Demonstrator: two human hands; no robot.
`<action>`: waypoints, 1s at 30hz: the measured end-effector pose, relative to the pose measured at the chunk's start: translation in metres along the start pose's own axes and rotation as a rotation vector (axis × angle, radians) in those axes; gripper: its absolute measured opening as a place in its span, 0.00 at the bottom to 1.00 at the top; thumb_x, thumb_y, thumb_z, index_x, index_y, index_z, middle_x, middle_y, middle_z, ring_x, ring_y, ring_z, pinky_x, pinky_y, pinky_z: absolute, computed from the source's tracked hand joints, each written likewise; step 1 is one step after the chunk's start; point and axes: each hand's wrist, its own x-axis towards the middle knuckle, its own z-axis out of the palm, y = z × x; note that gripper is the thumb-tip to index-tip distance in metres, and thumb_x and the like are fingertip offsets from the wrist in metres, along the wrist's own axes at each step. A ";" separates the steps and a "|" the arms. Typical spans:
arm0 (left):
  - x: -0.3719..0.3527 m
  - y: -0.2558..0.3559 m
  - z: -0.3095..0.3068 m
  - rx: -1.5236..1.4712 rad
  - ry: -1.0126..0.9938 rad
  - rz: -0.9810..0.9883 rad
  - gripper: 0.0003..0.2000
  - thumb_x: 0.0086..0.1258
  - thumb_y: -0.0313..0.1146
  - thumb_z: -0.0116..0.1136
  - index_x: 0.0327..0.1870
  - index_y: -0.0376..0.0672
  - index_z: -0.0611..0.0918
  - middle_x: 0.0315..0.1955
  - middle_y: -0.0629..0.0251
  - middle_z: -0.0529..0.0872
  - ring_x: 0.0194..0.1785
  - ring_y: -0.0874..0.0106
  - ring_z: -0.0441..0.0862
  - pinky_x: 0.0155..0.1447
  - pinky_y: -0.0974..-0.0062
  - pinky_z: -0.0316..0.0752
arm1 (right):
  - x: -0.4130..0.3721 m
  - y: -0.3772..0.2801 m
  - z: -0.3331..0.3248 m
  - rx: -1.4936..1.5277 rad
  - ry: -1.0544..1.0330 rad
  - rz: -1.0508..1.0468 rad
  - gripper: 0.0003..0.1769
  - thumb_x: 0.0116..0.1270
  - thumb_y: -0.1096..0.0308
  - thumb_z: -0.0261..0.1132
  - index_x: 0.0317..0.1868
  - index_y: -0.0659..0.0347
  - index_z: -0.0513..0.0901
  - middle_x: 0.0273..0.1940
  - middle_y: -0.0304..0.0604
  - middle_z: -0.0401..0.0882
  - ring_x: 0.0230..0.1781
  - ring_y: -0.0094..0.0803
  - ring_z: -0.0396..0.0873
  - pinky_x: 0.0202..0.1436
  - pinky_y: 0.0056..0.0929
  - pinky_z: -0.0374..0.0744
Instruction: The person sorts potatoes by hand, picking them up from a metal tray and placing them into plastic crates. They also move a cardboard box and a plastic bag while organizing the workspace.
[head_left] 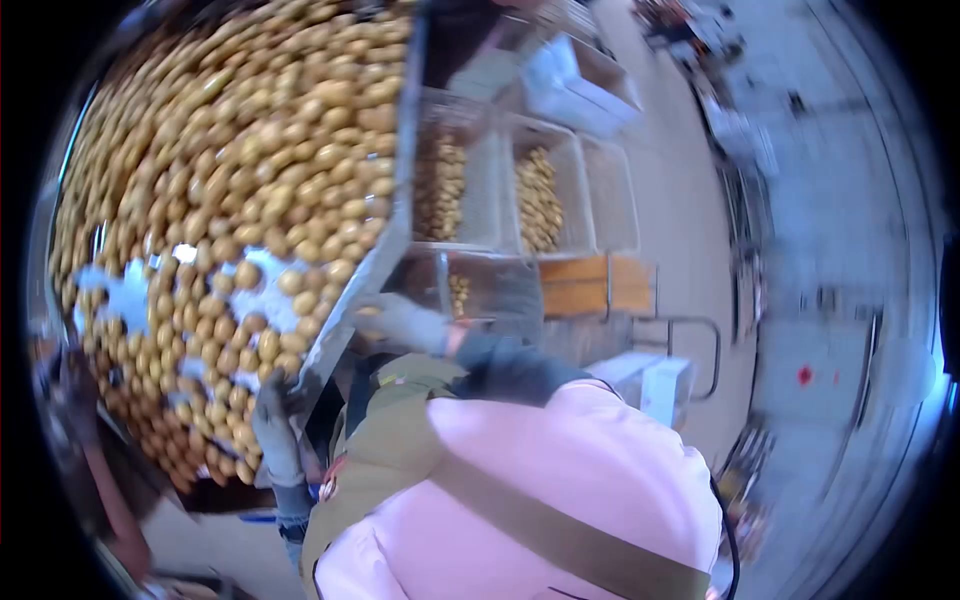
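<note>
A wide sorting table (385,250) carries a dense layer of small yellow-brown potatoes (270,150). My left hand (277,420), in a grey glove, is at the table's near edge beside the potatoes; its fingers look stretched out, with nothing visible in them. My right hand (415,325), also gloved, is just outside the table's rim, above the crates. Its fingers are curled round what looks like one potato (369,311), though blur hides the detail.
Plastic crates (588,190) stand right of the table, some with potatoes inside. An orange-brown board (595,287), a metal handle (715,350) and white boxes (575,85) are farther right. Another person's gloved hand (75,395) is at the table's left edge.
</note>
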 end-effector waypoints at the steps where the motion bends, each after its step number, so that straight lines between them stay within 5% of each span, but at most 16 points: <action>1: 0.003 0.008 -0.002 0.083 -0.035 0.003 0.25 0.86 0.46 0.45 0.69 0.33 0.77 0.54 0.58 0.87 0.48 0.71 0.87 0.48 0.74 0.82 | -0.025 0.006 -0.032 0.199 0.053 0.184 0.20 0.70 0.56 0.70 0.54 0.60 0.82 0.49 0.48 0.84 0.50 0.39 0.84 0.57 0.38 0.82; 3: 0.007 0.018 0.000 0.136 -0.022 -0.009 0.24 0.87 0.45 0.42 0.68 0.34 0.77 0.53 0.58 0.88 0.46 0.72 0.88 0.46 0.78 0.81 | -0.078 0.002 -0.095 0.823 0.185 0.771 0.21 0.71 0.56 0.71 0.57 0.60 0.83 0.49 0.43 0.85 0.48 0.31 0.84 0.55 0.33 0.83; 4: 0.011 0.015 -0.004 0.189 -0.022 -0.014 0.24 0.87 0.45 0.42 0.68 0.34 0.77 0.52 0.59 0.88 0.45 0.72 0.88 0.45 0.78 0.81 | -0.117 0.037 -0.107 0.690 0.276 0.527 0.22 0.71 0.56 0.71 0.59 0.60 0.83 0.48 0.42 0.85 0.46 0.29 0.84 0.53 0.32 0.83; 6: 0.014 0.009 -0.019 0.300 -0.057 -0.025 0.24 0.87 0.45 0.42 0.68 0.34 0.77 0.51 0.60 0.88 0.45 0.73 0.88 0.44 0.79 0.80 | -0.162 0.052 -0.149 0.581 0.444 0.483 0.23 0.71 0.55 0.71 0.59 0.60 0.82 0.49 0.46 0.85 0.48 0.35 0.84 0.53 0.35 0.82; 10: 0.017 0.024 -0.009 0.425 -0.095 -0.009 0.23 0.87 0.45 0.42 0.66 0.34 0.79 0.47 0.62 0.87 0.41 0.74 0.87 0.44 0.78 0.79 | -0.164 0.044 -0.281 -0.537 0.577 0.519 0.26 0.71 0.53 0.71 0.60 0.62 0.80 0.52 0.54 0.86 0.52 0.46 0.85 0.54 0.40 0.81; 11: 0.016 0.024 -0.004 0.426 -0.116 0.011 0.23 0.87 0.45 0.43 0.66 0.34 0.79 0.46 0.62 0.88 0.41 0.74 0.86 0.44 0.78 0.80 | -0.158 0.075 -0.336 -0.416 0.850 0.106 0.28 0.70 0.50 0.70 0.58 0.64 0.80 0.51 0.55 0.87 0.52 0.45 0.86 0.54 0.41 0.82; 14: 0.014 0.009 -0.002 0.410 -0.157 0.047 0.23 0.87 0.45 0.44 0.65 0.34 0.79 0.46 0.61 0.88 0.42 0.73 0.86 0.46 0.76 0.80 | -0.123 0.075 -0.465 0.472 1.181 -0.121 0.27 0.79 0.51 0.57 0.65 0.65 0.76 0.56 0.49 0.83 0.56 0.41 0.83 0.60 0.40 0.82; 15: 0.012 -0.001 -0.005 0.405 -0.145 0.058 0.23 0.87 0.46 0.45 0.65 0.35 0.79 0.47 0.62 0.87 0.42 0.74 0.86 0.46 0.77 0.80 | -0.102 0.015 -0.457 1.034 1.426 -0.171 0.29 0.78 0.53 0.61 0.68 0.67 0.75 0.56 0.50 0.82 0.56 0.40 0.84 0.65 0.41 0.82; 18: -0.010 -0.008 -0.013 0.330 -0.047 -0.039 0.20 0.86 0.43 0.48 0.64 0.36 0.80 0.47 0.62 0.86 0.45 0.73 0.84 0.49 0.75 0.80 | -0.050 0.061 -0.439 0.866 1.153 -0.265 0.28 0.77 0.56 0.62 0.67 0.68 0.76 0.52 0.48 0.82 0.51 0.37 0.84 0.57 0.37 0.84; 19: -0.011 -0.016 -0.017 0.349 0.030 0.006 0.19 0.86 0.42 0.49 0.64 0.35 0.80 0.47 0.61 0.86 0.46 0.73 0.84 0.50 0.74 0.80 | -0.026 0.082 -0.414 0.341 1.166 -0.301 0.25 0.78 0.59 0.62 0.66 0.68 0.77 0.51 0.46 0.83 0.48 0.34 0.84 0.54 0.35 0.83; 21: -0.032 -0.057 -0.039 0.395 0.301 0.041 0.19 0.85 0.40 0.50 0.64 0.33 0.79 0.47 0.59 0.86 0.47 0.73 0.83 0.52 0.72 0.80 | 0.016 -0.012 -0.253 0.437 0.968 -0.195 0.19 0.79 0.67 0.60 0.63 0.69 0.79 0.48 0.42 0.83 0.44 0.28 0.81 0.49 0.28 0.81; 23: -0.061 -0.043 -0.032 0.320 0.488 0.018 0.22 0.78 0.36 0.60 0.69 0.38 0.75 0.53 0.56 0.83 0.54 0.68 0.81 0.57 0.67 0.79 | 0.056 0.002 -0.138 0.134 0.555 -0.181 0.20 0.80 0.66 0.61 0.67 0.63 0.77 0.54 0.42 0.83 0.53 0.27 0.81 0.58 0.29 0.80; 25: -0.076 -0.074 -0.036 -0.338 0.854 -0.021 0.25 0.71 0.30 0.61 0.70 0.39 0.75 0.64 0.50 0.76 0.63 0.59 0.78 0.63 0.63 0.77 | 0.075 0.006 -0.024 -0.174 0.087 -0.117 0.21 0.75 0.66 0.62 0.66 0.61 0.78 0.57 0.49 0.83 0.57 0.43 0.81 0.62 0.38 0.79; 27: -0.077 -0.085 -0.043 0.198 0.960 0.001 0.31 0.64 0.32 0.67 0.70 0.38 0.75 0.65 0.46 0.77 0.66 0.52 0.76 0.68 0.58 0.73 | 0.081 -0.039 0.065 -0.678 -0.345 -0.506 0.32 0.64 0.63 0.70 0.68 0.61 0.75 0.62 0.59 0.78 0.65 0.57 0.75 0.69 0.51 0.73; 29: -0.068 -0.071 -0.040 0.590 1.017 -0.033 0.36 0.57 0.38 0.73 0.70 0.40 0.75 0.67 0.46 0.77 0.71 0.49 0.72 0.74 0.53 0.66 | 0.087 -0.053 0.140 -0.785 -0.570 -0.658 0.40 0.58 0.58 0.74 0.70 0.62 0.72 0.67 0.55 0.74 0.73 0.52 0.68 0.75 0.55 0.63; 30: -0.061 -0.058 -0.033 0.866 0.964 -0.108 0.42 0.57 0.42 0.73 0.75 0.42 0.70 0.69 0.47 0.74 0.74 0.51 0.69 0.76 0.54 0.61 | 0.087 -0.037 0.165 -0.886 -0.496 -0.849 0.39 0.60 0.56 0.72 0.71 0.61 0.72 0.69 0.53 0.71 0.75 0.50 0.65 0.76 0.56 0.60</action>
